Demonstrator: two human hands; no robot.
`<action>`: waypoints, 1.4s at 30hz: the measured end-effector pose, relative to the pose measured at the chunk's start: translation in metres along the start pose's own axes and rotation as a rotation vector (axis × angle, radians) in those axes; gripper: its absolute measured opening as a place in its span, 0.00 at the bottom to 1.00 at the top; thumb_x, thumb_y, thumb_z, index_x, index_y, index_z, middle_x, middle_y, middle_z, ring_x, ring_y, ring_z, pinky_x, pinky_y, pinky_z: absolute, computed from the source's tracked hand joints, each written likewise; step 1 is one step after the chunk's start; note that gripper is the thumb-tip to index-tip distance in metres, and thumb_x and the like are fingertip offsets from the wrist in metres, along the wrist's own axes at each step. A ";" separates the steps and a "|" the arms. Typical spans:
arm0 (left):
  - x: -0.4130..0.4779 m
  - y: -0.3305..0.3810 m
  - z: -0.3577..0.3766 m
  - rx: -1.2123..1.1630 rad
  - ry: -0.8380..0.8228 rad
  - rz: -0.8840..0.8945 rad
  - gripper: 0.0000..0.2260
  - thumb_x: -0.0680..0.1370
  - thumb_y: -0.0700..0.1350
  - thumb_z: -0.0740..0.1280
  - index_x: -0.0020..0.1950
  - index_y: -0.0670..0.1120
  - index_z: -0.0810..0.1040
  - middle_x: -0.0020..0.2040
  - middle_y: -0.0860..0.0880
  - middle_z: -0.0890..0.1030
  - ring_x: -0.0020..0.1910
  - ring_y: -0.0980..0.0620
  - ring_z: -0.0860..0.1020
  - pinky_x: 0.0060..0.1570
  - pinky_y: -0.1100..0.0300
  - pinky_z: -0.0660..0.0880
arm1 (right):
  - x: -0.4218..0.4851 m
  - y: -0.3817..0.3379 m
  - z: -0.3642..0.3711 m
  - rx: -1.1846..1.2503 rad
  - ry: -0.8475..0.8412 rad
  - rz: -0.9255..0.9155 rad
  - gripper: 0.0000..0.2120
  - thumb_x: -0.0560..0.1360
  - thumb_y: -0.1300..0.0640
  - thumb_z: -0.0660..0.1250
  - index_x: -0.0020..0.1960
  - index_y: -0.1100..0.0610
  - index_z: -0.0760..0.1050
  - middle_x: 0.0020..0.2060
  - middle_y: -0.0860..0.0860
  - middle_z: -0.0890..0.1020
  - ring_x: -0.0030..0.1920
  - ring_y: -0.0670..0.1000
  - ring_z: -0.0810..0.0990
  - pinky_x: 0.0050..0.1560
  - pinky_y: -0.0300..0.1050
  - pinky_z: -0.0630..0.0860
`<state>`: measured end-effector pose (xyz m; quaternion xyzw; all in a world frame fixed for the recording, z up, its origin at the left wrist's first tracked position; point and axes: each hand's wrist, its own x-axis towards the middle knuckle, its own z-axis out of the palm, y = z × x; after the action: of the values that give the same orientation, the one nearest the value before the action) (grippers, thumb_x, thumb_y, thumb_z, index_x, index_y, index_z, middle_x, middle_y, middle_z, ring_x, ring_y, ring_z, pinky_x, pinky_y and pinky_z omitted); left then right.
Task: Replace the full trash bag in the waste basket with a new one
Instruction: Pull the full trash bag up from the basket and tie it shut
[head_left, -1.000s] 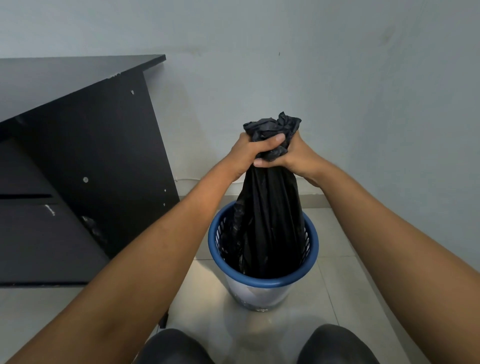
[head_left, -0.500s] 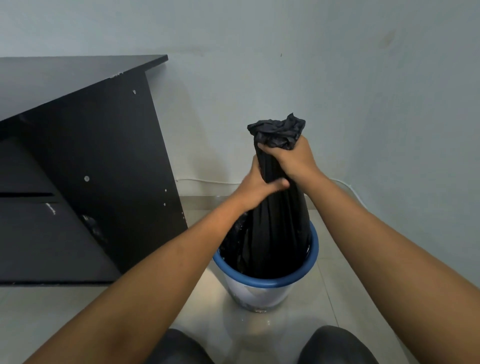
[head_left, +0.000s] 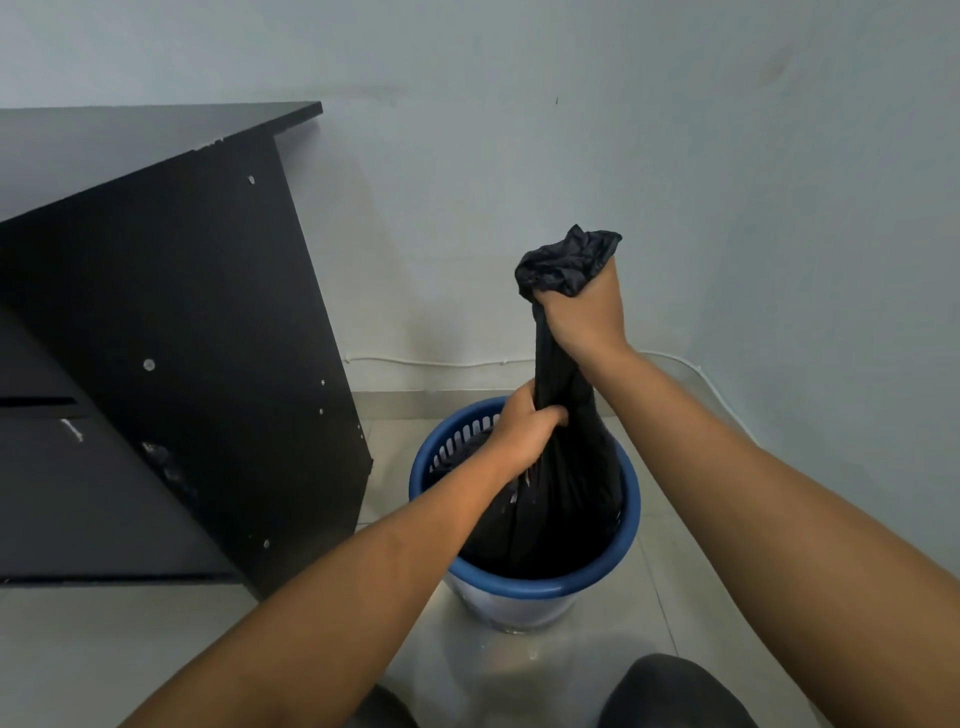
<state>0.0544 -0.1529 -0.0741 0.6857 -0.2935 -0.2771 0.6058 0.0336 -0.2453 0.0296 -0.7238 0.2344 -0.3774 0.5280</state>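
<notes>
We are looking down on a blue-rimmed waste basket (head_left: 519, 590) standing on the tiled floor (head_left: 691, 525), near the floor's far edge where it is meeting the pale wall (head_left: 623, 156).

The black trash bag (head_left: 550, 514) is sitting inside the basket, its body filling the opening and its neck drawn upward into a tight rope.

- The right hand (head_left: 582, 317) is clamping the neck high up, fist curled round it, with the bag's crumpled mouth spilling out above the fist.
- The left hand (head_left: 524, 431) is gripping the same neck lower down, just above the basket's far rim.
- The hands are staying apart, one above the other, with a stretch of twisted plastic between them.

Hidden or unclear:
- The basket is hiding the bag's bottom, and we are not seeing any contents through the plastic.
- The bag is covering most of the left fingers.
- A dark desk (head_left: 182, 338) is standing toward the floor's left edge, cut off by the frame; the pale scuffs on its side panel are reading only as blur.
- A thin white cable (head_left: 426, 362) is running along the wall's base.
- Dark-clothed knees (head_left: 670, 691) are being cropped at the bottom.
</notes>
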 end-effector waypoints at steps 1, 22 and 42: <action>-0.001 -0.002 0.001 -0.044 -0.022 0.028 0.16 0.72 0.44 0.68 0.60 0.47 0.76 0.51 0.50 0.82 0.55 0.50 0.80 0.58 0.54 0.75 | 0.001 0.001 -0.002 -0.053 0.042 -0.018 0.23 0.72 0.60 0.70 0.64 0.54 0.69 0.43 0.43 0.78 0.42 0.42 0.78 0.43 0.37 0.76; 0.022 -0.004 0.009 -0.482 -0.281 -0.186 0.21 0.80 0.45 0.49 0.34 0.40 0.74 0.21 0.50 0.62 0.23 0.52 0.63 0.29 0.61 0.64 | -0.003 0.047 -0.031 0.166 -0.683 0.346 0.28 0.72 0.53 0.75 0.68 0.60 0.71 0.60 0.56 0.82 0.62 0.58 0.80 0.65 0.57 0.75; 0.019 -0.030 -0.001 -0.077 0.138 0.024 0.15 0.85 0.50 0.54 0.46 0.46 0.75 0.33 0.51 0.73 0.29 0.56 0.68 0.34 0.60 0.67 | 0.029 0.013 -0.047 -0.095 -0.874 0.394 0.42 0.65 0.73 0.73 0.74 0.57 0.58 0.63 0.60 0.77 0.62 0.59 0.79 0.63 0.55 0.76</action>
<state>0.0702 -0.1636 -0.1047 0.6757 -0.2483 -0.2333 0.6537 0.0147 -0.2986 0.0338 -0.7798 0.1402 0.0806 0.6047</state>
